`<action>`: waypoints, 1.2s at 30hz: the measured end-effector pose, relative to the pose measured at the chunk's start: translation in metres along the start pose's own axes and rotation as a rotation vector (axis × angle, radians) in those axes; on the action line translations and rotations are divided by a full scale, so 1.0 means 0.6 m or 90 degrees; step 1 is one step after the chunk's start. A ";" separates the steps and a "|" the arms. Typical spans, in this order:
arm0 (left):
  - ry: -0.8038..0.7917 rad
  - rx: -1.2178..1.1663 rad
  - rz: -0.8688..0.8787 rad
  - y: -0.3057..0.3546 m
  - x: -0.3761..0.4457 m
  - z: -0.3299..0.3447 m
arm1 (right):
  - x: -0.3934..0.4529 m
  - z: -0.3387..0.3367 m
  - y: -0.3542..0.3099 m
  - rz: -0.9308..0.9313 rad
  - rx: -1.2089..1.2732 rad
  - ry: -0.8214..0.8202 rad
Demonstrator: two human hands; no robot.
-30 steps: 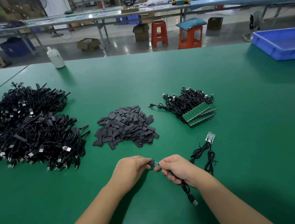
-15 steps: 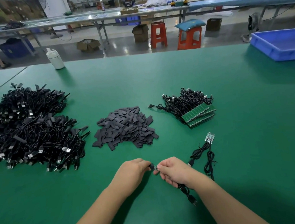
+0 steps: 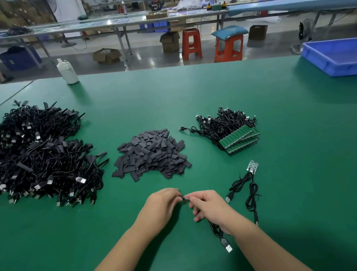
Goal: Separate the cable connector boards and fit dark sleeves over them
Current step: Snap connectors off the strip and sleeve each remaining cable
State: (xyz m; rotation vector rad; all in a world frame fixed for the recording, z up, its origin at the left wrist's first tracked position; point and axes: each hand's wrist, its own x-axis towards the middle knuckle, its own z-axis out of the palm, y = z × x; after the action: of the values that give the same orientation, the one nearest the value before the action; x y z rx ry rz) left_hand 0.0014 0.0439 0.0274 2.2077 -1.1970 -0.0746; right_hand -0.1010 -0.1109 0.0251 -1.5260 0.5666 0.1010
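My left hand [image 3: 163, 202] pinches a dark sleeve [image 3: 185, 198] at the near middle of the green table. My right hand [image 3: 211, 205] holds a cable's connector board against it; the board is almost hidden between the fingertips. That black cable [image 3: 217, 232] trails under my right wrist to a USB plug [image 3: 228, 248]. A pile of dark sleeves [image 3: 151, 154] lies ahead. Joined green boards with cables [image 3: 237, 139] sit to the right of it. Two loose cables with separated boards [image 3: 251, 167] lie by my right hand.
A big heap of sleeved black cables [image 3: 32, 157] fills the left of the table [image 3: 304, 168]. A white bottle [image 3: 67, 71] stands at the far edge, and a blue tray [image 3: 338, 58] at the far right. Stools and benches stand beyond.
My hands have drawn closer together, and the dark sleeve now covers more of the board, which showed between the fingertips earlier.
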 end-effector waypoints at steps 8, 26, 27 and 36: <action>-0.039 0.016 0.009 0.009 -0.001 -0.005 | -0.012 -0.019 -0.014 -0.011 0.010 0.013; 0.000 0.094 0.114 0.021 -0.018 -0.028 | -0.018 -0.032 -0.031 0.001 -0.019 0.000; 0.007 0.089 0.113 0.021 -0.018 -0.028 | -0.018 -0.032 -0.032 0.004 -0.012 0.000; 0.016 0.069 0.126 0.016 -0.024 -0.018 | -0.018 -0.033 -0.030 0.012 0.035 -0.009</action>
State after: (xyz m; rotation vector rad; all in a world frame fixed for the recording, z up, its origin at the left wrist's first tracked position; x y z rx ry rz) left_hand -0.0103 0.0567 0.0380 2.1613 -1.4287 0.1018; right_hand -0.1085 -0.1284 0.0470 -1.4654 0.5690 0.1099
